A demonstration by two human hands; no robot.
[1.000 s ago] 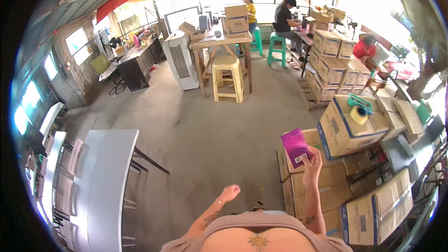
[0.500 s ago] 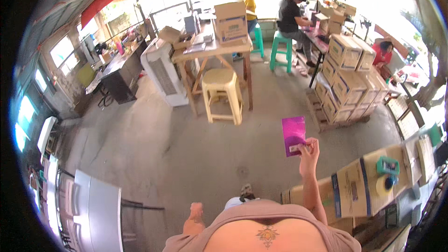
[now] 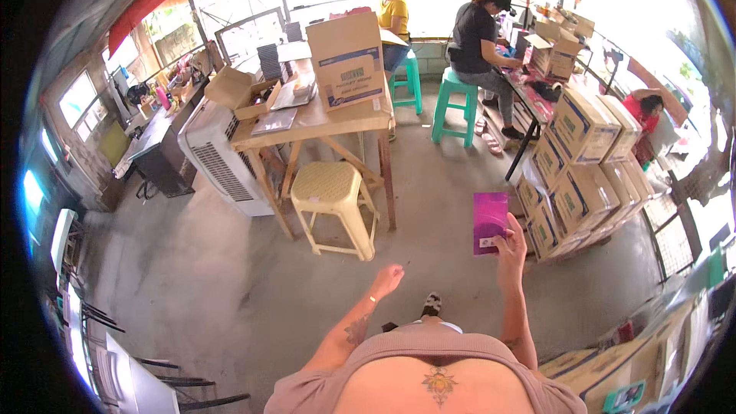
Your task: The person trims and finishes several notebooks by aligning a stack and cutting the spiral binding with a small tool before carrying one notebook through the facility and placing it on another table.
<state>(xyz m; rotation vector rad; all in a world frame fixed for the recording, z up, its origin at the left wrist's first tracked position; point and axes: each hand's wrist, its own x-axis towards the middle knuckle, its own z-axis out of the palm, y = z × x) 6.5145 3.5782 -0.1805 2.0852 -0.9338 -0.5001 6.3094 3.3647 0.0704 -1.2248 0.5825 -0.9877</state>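
Note:
My right hand grips a flat purple packet by its lower right corner, thumb on the near face. The packet is upright and rectangular, with a small white label near its bottom; I cannot make out whether it is a pouch or a thin booklet. Lower and to the left, my left hand hangs in the air over the floor, its fingers curled in and nothing seen in them. Ahead of that hand stands a cream plastic stool, apart from it.
A wooden table beyond the stool bears an open carton. Beside it is a white air cooler. Stacked cartons stand at right, near the packet. Two people sit on green stools farther back; another person in red is at far right.
The table, stool and stacked cartons appear nearer, as I have moved forward. My left hand has swung up and forward. The purple packet stays in my right hand.

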